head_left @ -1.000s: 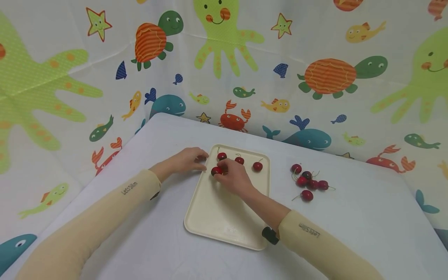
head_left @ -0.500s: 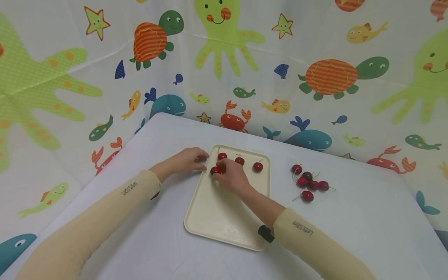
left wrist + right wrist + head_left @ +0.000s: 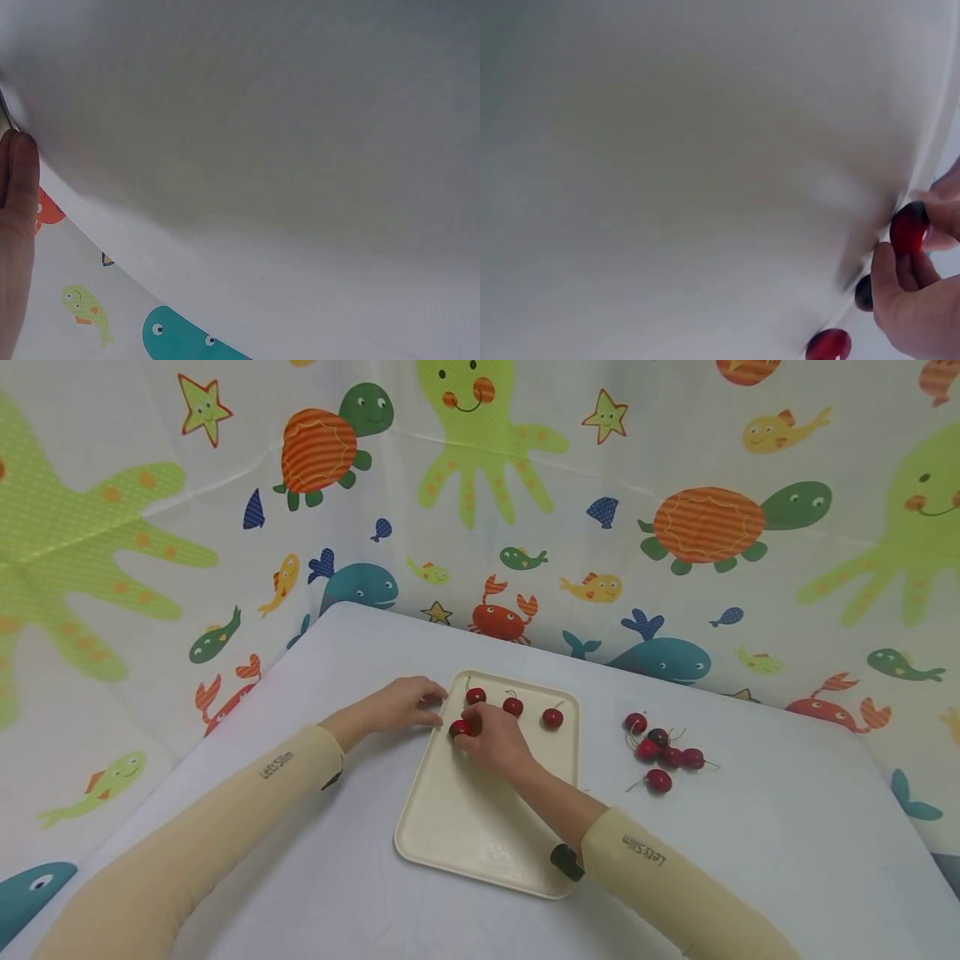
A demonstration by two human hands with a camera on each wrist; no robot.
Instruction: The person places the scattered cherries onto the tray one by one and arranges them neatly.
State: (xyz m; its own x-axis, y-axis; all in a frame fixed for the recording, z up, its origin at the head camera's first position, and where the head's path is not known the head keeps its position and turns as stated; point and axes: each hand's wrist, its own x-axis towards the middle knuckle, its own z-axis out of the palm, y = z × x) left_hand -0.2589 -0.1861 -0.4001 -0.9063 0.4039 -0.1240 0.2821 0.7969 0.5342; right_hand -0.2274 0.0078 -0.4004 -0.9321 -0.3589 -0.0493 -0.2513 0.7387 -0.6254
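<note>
In the head view my right hand (image 3: 495,739) is over the upper left of a cream rectangular tray (image 3: 480,852). Its thumb and fingers pinch a dark red cherry (image 3: 460,728), low over the tray. The right wrist view shows the held cherry (image 3: 909,227) between the fingertips. Three more cherries lie along the tray's far end: one at the left (image 3: 476,695), one in the middle (image 3: 513,706) and one at the right (image 3: 552,718). My left hand (image 3: 405,703) rests at the tray's left rim, fingertips right at the edge; its fingers (image 3: 25,169) look fairly straight in the left wrist view.
Several loose cherries (image 3: 671,756) lie in a cluster on the white table (image 3: 780,852) to the right of the tray, some with stems. One cherry (image 3: 658,781) sits slightly nearer. A curtain (image 3: 555,468) printed with sea animals hangs behind the table.
My right hand has shifted slightly left and nearer with the cherry between its fingers, and its forearm has swung a little left. The left hand stays at the tray's rim.
</note>
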